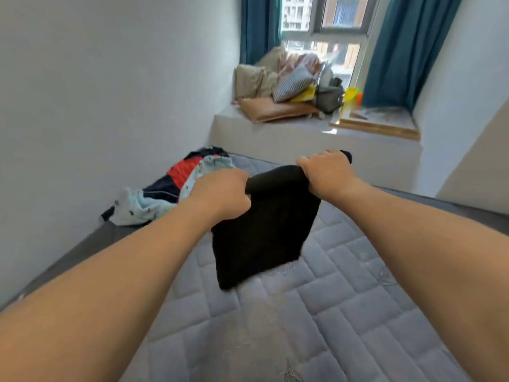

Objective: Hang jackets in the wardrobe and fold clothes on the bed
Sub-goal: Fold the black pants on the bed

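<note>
A black garment (pixel 261 232) hangs folded over above the grey quilted mattress (pixel 344 312). My left hand (pixel 220 193) grips its top edge at the left, and my right hand (pixel 325 170) grips the same edge at the right. The cloth's lower end reaches down to about the mattress. A small pile of clothes (pixel 176 186) in light blue, red and dark navy lies at the far left of the bed, against the wall. No wardrobe or jacket hanger is in view.
A white wall (pixel 110 92) runs along the bed's left side. Beyond the bed is a window ledge (pixel 303 133) with cushions (pixel 283 86), a bag and yellow items, framed by teal curtains (pixel 407 51). A wooden tray (pixel 380 121) sits on the ledge.
</note>
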